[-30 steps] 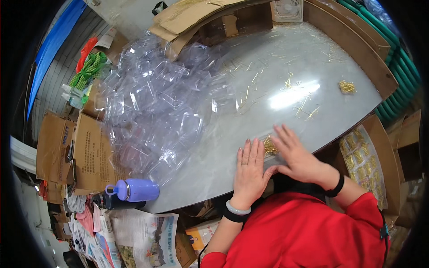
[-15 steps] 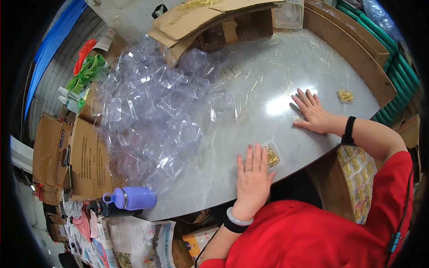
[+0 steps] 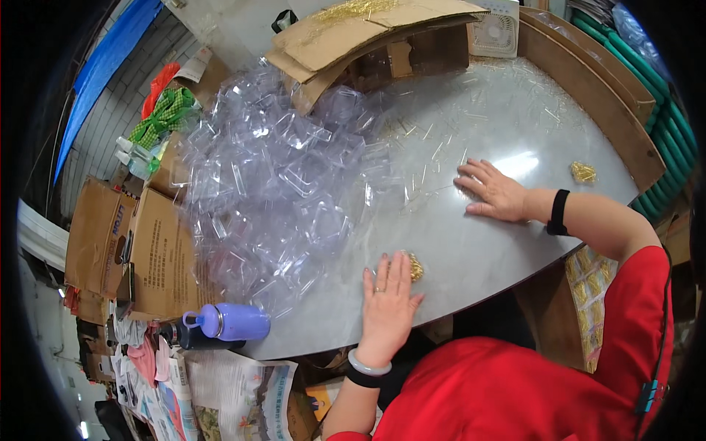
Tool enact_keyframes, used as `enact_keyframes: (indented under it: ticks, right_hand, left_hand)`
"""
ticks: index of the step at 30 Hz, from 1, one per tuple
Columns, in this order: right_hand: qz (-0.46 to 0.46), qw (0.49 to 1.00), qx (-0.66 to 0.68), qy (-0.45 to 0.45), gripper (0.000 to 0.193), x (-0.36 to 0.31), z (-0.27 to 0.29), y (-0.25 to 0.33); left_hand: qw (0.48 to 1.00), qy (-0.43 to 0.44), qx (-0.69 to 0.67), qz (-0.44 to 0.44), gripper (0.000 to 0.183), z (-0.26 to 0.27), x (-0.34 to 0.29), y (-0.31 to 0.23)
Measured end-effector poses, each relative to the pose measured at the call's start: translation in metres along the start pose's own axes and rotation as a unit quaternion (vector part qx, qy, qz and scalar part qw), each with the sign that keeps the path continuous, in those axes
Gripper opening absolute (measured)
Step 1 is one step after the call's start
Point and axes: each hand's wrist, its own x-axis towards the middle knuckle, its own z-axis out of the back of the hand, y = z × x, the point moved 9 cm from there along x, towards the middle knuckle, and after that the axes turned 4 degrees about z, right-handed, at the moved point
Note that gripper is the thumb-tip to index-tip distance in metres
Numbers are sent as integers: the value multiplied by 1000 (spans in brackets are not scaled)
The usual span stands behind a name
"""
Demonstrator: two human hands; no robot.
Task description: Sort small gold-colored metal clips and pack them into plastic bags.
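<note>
My left hand (image 3: 388, 312) lies palm down at the near edge of the grey table, its fingers stretched out. Beside its fingertips is a clump of gold-coloured pins (image 3: 417, 268), partly hidden by the hand. Farther right, my right hand (image 3: 497, 194) rests on the tabletop with fingers apart, close to loose gold pins (image 3: 434, 151) scattered over the middle and far side. What lies under its palm is hidden. A second clump of gold pins (image 3: 583, 173) sits by the right edge. Left of both hands, clear plastic boxes (image 3: 283, 176) are heaped up.
Cardboard walls (image 3: 596, 88) edge the table at the far right. An open cardboard box (image 3: 382, 44) and a small white fan (image 3: 493, 33) stand at the back. A purple bottle (image 3: 239, 322) lies at the near left. Packs of gold pins (image 3: 590, 294) hang below the right edge.
The view has shifted slightly. My left hand has slid left along with the near clump of pins. My right hand has moved left too, toward the scattered pins.
</note>
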Motion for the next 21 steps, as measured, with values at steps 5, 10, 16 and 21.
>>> enact_keyframes:
  ticks: [5, 10, 16, 21]
  right_hand:
    - [57, 994, 93, 21, 63, -22, 1, 62]
    - [-119, 992, 27, -14, 70, -68, 25, 67]
    - [-256, 964, 18, -65, 81, -74, 5, 60]
    - [-76, 991, 67, -91, 75, -26, 2, 112]
  left_hand:
    - [999, -28, -1, 18, 76, 6, -6, 10]
    - [991, -101, -89, 23, 69, 31, -24, -12]
    - [976, -110, -187, -17, 48, 6, -31, -42]
    - [978, -140, -156, 1, 49, -2, -17, -45]
